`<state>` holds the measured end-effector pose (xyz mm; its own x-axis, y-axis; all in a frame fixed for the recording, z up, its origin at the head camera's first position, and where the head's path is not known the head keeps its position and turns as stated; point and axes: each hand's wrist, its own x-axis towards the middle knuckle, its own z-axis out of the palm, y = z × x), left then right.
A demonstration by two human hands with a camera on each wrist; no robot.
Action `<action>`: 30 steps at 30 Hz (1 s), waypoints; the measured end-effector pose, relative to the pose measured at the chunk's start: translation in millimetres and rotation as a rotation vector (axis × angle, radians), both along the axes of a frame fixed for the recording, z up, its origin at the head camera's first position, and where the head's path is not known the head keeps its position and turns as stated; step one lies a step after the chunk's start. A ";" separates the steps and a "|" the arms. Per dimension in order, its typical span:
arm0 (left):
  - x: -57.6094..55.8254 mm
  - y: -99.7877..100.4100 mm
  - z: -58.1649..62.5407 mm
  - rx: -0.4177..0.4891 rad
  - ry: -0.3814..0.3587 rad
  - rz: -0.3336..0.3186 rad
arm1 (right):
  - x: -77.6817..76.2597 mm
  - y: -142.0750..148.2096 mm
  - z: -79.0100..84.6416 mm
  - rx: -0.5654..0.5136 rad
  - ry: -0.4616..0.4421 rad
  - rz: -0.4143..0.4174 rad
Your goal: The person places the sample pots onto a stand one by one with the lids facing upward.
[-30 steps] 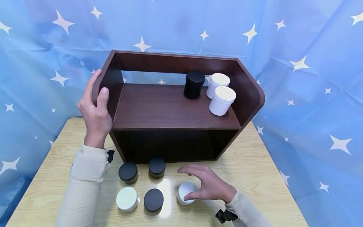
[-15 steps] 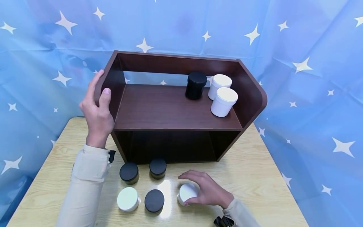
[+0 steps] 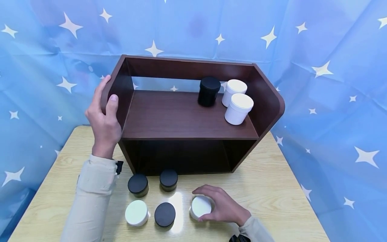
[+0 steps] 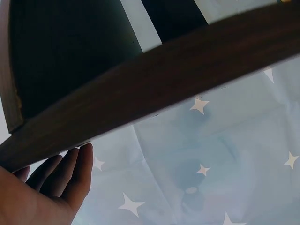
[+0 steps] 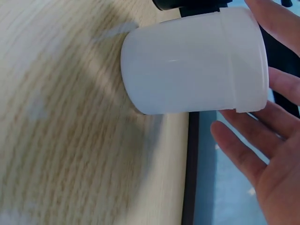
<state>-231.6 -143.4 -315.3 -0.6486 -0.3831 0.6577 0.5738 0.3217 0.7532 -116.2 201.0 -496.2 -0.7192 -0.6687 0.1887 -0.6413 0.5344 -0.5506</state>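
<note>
A white, cylindrical, plastic-looking jar with a wide lid [image 3: 201, 206] stands upright on the pale wood-grain table [image 3: 266, 181], its lid facing up and its long axis vertical; the right wrist view shows it sideways, taller than wide, base on the wood. The right hand [image 3: 222, 205] is curved about the lid, its thumb at the near side and its fingers arched past the far side; whether they press on it cannot be told.

Just left of this jar stands a black, round-lidded jar [image 3: 164, 214], then a second white jar [image 3: 136, 212]. Behind these, two more black jars [image 3: 138, 185] stand near the front of a dark brown, wood-look, two-level shelf unit [image 3: 169, 114]. All are upright, lids up.

The left hand [image 3: 104, 122] grips the unit's left side panel, thumb at the inner face, fingers outside. On the upper shelf's right part, a tall black jar [image 3: 209, 91] stands beside two white jars [image 3: 239, 109], one in front of the other, axes vertical. Blue cloth with white stars [image 3: 329, 111] hangs behind.
</note>
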 end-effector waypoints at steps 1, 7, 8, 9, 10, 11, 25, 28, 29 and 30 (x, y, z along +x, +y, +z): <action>1.2 0.8 0.7 0.003 -0.002 0.003 | 0.8 0.1 -0.5 0.001 -0.008 -0.001; 7.9 4.8 5.7 -0.004 -0.010 0.010 | 4.4 -0.7 -2.2 -0.002 -0.021 0.001; 8.7 5.2 6.6 -0.005 -0.009 0.010 | 4.9 -0.8 -2.6 -0.002 -0.022 0.003; 9.3 5.5 7.5 -0.006 -0.007 0.011 | 5.4 -0.9 -2.9 -0.001 -0.024 0.005; 9.8 5.7 8.3 -0.008 -0.005 0.012 | 5.9 -1.0 -3.4 0.000 -0.030 0.006; 10.2 6.0 8.9 -0.007 -0.005 0.012 | 6.5 -0.8 -4.0 0.002 -0.035 0.005; -2.4 -3.2 -3.8 -0.026 0.010 0.007 | 12.7 -0.4 -14.9 -0.010 -0.068 -0.036; -2.1 -4.9 -4.6 -0.053 0.022 0.005 | 13.5 -0.5 -14.8 -0.009 -0.077 -0.042; -1.9 -5.2 -4.5 -0.053 0.022 0.006 | 13.7 -0.7 -14.4 -0.009 -0.082 -0.043; -1.6 -5.2 -4.4 -0.051 0.021 0.006 | 13.9 -0.8 -14.1 -0.008 -0.085 -0.047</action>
